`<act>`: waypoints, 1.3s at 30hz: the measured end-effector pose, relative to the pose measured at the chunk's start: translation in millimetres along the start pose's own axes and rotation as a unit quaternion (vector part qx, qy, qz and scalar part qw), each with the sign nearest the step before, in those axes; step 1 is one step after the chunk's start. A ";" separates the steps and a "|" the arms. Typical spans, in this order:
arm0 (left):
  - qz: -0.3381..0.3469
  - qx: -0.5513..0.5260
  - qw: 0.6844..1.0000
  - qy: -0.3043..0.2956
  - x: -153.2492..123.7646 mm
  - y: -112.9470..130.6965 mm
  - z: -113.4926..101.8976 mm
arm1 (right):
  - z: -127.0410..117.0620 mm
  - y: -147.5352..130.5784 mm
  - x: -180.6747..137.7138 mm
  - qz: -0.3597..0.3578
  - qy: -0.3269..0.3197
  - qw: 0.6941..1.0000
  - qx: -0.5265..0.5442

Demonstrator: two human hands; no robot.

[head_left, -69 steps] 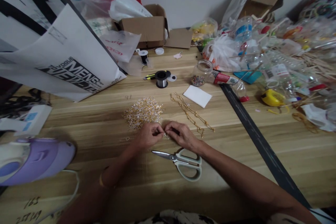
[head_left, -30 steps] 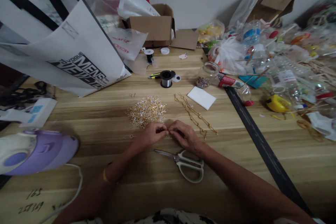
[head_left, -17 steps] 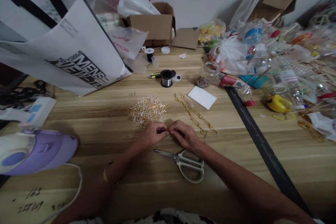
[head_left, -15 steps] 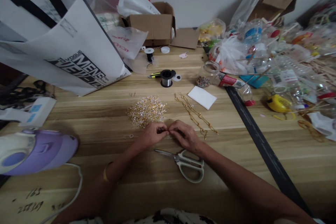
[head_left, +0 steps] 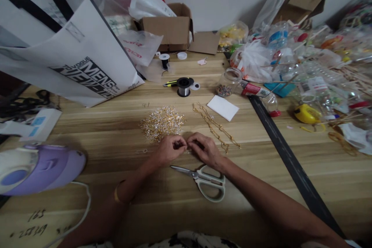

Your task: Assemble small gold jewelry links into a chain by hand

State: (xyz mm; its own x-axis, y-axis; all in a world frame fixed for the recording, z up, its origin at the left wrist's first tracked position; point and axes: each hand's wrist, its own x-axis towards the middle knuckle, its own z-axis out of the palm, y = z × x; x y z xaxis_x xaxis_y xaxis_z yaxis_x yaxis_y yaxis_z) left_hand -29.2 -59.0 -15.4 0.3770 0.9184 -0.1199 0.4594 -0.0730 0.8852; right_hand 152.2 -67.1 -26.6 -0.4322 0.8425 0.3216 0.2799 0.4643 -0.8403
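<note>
My left hand and my right hand meet fingertip to fingertip over the table, both closed in a pinch. Whatever lies between the fingers is too small to make out. Just beyond my left hand is a heap of small gold and clear beads or links. A gold chain lies in a long loop beyond my right hand. Below the hands rest scissors with pale handles, blades pointing left. A small clear ring piece lies left of my left wrist.
Behind the heap stand a spool of silver wire, a jar of beads and a white card. A large white bag and a purple appliance occupy the left. Plastic bottles crowd the right.
The fingertips of my two hands have shifted very slightly, with a small gap now showing between them. The objects on the table have stayed in place.
</note>
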 end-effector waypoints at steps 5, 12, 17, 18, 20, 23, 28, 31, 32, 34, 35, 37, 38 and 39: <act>0.012 0.016 1.000 0.009 -1.8 3.1 1.4 | 0.0 0.1 0.3 0.001 0.007 1.000 -0.006; 0.058 0.087 0.994 0.038 -5.2 5.8 3.1 | 0.6 0.3 0.4 0.004 0.005 1.000 -0.012; 0.178 0.193 0.962 0.069 -7.8 6.8 1.7 | 1.0 0.2 0.3 -0.005 -0.004 0.999 -0.032; 0.200 0.211 0.954 0.074 -8.4 7.3 1.3 | 1.2 0.3 0.1 -0.009 -0.005 0.999 -0.036; 0.230 0.242 0.939 0.080 -9.5 8.4 0.5 | 1.7 0.9 -0.4 -0.019 -0.004 0.999 -0.043; 0.243 0.277 0.927 0.075 -10.8 9.9 -0.3 | 2.8 2.6 -1.9 -0.029 -0.004 0.998 -0.063; 0.248 0.283 0.924 0.071 -11.0 9.9 0.9 | 3.6 3.2 -4.2 -0.027 -0.025 0.993 -0.116; 0.262 0.259 0.926 0.077 -10.3 8.4 2.2 | 3.4 2.4 -4.6 -0.035 -0.039 0.990 -0.132; 0.264 0.248 0.929 0.077 -10.1 7.5 2.6 | 3.3 2.3 -4.6 -0.040 -0.042 0.989 -0.133; 0.255 0.226 0.937 0.078 -9.6 5.4 3.1 | 2.8 2.3 -4.4 -0.047 -0.047 0.989 -0.130; 0.247 0.216 0.941 0.078 -9.2 4.2 3.2 | 2.5 2.3 -4.1 -0.049 -0.048 0.990 -0.127; 0.228 0.202 0.949 0.082 -8.4 1.7 3.4 | 1.7 2.1 -3.5 -0.049 -0.047 0.991 -0.114; 0.219 0.196 0.952 0.086 -7.9 0.5 3.4 | 1.3 2.0 -3.1 -0.048 -0.044 0.992 -0.104; 0.211 0.190 0.955 0.088 -7.4 -0.6 3.3 | 0.8 1.8 -2.6 -0.047 -0.040 0.994 -0.093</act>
State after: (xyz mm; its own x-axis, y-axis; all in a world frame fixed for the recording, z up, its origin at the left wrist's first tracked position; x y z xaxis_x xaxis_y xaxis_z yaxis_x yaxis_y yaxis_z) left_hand -29.6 -67.1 -16.5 0.4678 0.8246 0.3183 0.5682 -0.5563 0.6063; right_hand 153.1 -68.7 -29.3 -0.5291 0.7714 0.3535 0.3845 0.5893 -0.7105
